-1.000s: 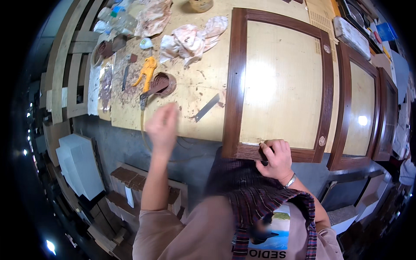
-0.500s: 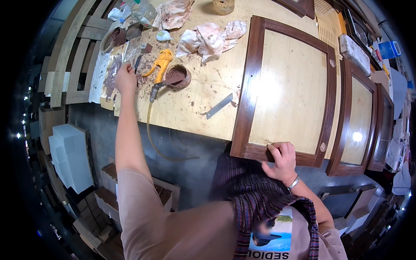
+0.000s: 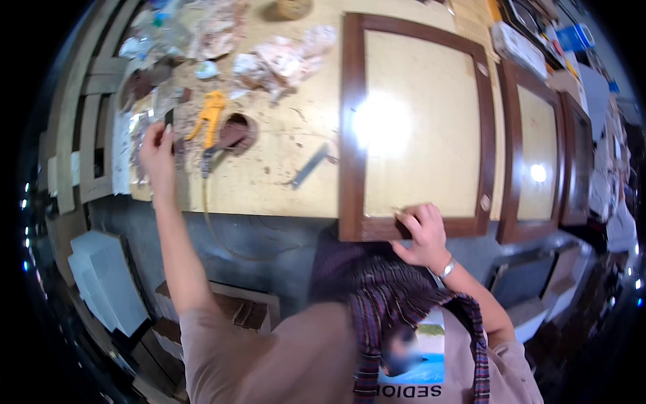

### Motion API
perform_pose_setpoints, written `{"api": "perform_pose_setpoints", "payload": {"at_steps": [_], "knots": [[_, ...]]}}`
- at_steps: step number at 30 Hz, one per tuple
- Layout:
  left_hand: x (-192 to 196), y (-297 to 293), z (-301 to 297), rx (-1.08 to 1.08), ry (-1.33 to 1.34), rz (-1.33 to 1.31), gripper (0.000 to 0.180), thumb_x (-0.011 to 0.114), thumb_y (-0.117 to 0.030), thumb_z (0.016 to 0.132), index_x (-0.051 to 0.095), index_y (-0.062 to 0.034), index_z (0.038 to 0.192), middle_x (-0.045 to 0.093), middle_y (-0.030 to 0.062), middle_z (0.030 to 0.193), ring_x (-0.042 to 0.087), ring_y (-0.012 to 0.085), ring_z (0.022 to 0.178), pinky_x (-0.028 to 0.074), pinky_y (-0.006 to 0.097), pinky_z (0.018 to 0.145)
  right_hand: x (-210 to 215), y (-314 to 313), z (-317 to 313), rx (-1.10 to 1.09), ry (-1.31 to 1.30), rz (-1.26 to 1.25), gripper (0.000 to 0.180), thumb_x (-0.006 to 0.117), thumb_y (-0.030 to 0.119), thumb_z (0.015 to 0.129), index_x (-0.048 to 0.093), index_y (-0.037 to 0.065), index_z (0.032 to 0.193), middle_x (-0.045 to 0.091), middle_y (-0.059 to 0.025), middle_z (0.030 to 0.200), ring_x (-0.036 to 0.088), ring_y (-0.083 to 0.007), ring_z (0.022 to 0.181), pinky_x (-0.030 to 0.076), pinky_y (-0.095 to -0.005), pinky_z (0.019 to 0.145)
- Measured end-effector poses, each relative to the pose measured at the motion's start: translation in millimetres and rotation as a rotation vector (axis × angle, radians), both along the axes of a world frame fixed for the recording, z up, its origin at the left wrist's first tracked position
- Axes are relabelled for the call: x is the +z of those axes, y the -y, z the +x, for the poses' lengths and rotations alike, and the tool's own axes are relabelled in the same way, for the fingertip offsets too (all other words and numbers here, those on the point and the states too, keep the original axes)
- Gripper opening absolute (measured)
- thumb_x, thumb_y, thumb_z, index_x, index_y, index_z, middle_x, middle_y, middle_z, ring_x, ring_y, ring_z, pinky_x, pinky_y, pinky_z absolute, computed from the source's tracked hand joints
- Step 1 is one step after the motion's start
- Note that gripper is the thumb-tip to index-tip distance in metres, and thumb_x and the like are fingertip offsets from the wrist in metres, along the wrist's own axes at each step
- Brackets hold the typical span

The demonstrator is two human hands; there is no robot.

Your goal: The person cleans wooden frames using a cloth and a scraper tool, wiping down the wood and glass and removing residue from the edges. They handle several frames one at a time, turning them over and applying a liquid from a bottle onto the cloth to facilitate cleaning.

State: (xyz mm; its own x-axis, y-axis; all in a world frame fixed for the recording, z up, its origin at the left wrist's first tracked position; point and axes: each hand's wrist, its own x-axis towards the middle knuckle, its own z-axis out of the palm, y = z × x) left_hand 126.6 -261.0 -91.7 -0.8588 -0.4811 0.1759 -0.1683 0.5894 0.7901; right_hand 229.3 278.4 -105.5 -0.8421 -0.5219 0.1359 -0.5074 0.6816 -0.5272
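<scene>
A dark brown cabinet door [image 3: 353,135] with a pale panel lies flat on the workbench [image 3: 269,185]. My right hand [image 3: 420,236] presses on its near rail, fingers curled on a small pale piece at the fingertips. My left hand [image 3: 158,148] is stretched out to the left side of the bench, among foil and stained scraps, touching a small dark stick [image 3: 177,145]. Whether it grips the stick is unclear. A yellow air tool [image 3: 212,114] with a hose [image 3: 208,215] lies just right of that hand, beside a round brown tin [image 3: 239,131].
Two more brown doors [image 3: 538,155] [image 3: 579,161] lie to the right. Crumpled rags [image 3: 282,57] sit at the back of the bench, a grey flat metal tool [image 3: 311,165] in the middle. Grey blocks [image 3: 101,283] and wood offcuts [image 3: 229,303] stand below the bench.
My left hand rose from near the bench's front edge and reached out to the far left of the bench. My right hand stayed on the door's near rail.
</scene>
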Motion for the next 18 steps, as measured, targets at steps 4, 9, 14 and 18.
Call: {"api": "perform_pose_setpoints", "payload": {"at_steps": [4,9,14,18], "knots": [[44.9,-158.8,54.3,-0.416,0.08,0.225,0.013,0.058,-0.001,0.097,0.065,0.0002,0.108,0.062,0.0024,0.088,0.059,0.0112,0.083,0.047,0.026,0.077,9.8,-6.9,-9.0,0.014,0.177,-0.083,0.044,0.076,0.022,0.063,0.061,0.007,0.102,0.055,-0.0127,0.1,0.053,-0.0341,0.092,0.044,-0.0437,0.082],[31.6,-252.6,68.8,-0.846,0.028,-0.232,0.017,0.068,0.003,0.081,0.071,-0.0056,0.096,0.062,0.0073,0.083,0.062,0.0227,0.078,0.049,0.032,0.07,-0.5,-34.4,-56.0,-0.225,-0.077,-0.014,0.031,0.071,0.019,0.076,0.059,0.002,0.1,0.055,-0.0162,0.105,0.054,-0.0304,0.097,0.047,-0.0412,0.085],[24.0,-286.3,81.0,-0.925,-0.021,-0.542,0.013,0.074,-0.007,0.078,0.07,-0.0123,0.088,0.056,0.0018,0.075,0.058,0.0217,0.072,0.045,0.035,0.061,5.5,-25.2,-71.7,-0.147,-0.125,-0.038,0.036,0.075,0.021,0.075,0.059,0.002,0.101,0.056,-0.0163,0.103,0.057,-0.0321,0.095,0.049,-0.0431,0.082],[18.6,-296.2,86.4,-0.914,-0.038,-0.63,0.017,0.071,-0.006,0.073,0.069,-0.0122,0.089,0.057,0.0011,0.078,0.059,0.0207,0.074,0.046,0.035,0.065,17.3,5.0,-21.8,0.032,-0.004,-0.074,0.054,0.088,0.031,0.063,0.059,0.007,0.103,0.055,-0.0104,0.101,0.055,-0.0286,0.094,0.045,-0.0399,0.08]]}}
